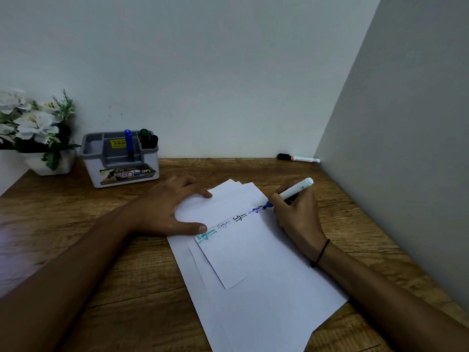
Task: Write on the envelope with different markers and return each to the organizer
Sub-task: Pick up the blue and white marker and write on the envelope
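Wood-grain tabletop (132, 262) in a pale corner, white paper envelope (236, 252) atop loose sheets. Left hand (162, 209) flat, fingers apart, pinning it; right hand (297, 217) grip clamped on white blue-tipped marker (291, 193), tip on paper after four words. Grey plastic organizer (119, 158) waiting far left for returns.

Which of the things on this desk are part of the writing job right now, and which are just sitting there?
Part of the job:
- envelope, on loose white sheets
- blue marker in the right hand
- left hand pressing the paper flat
- grey organizer holding three markers

Lying about:
- flower pot
- capped marker by the wall
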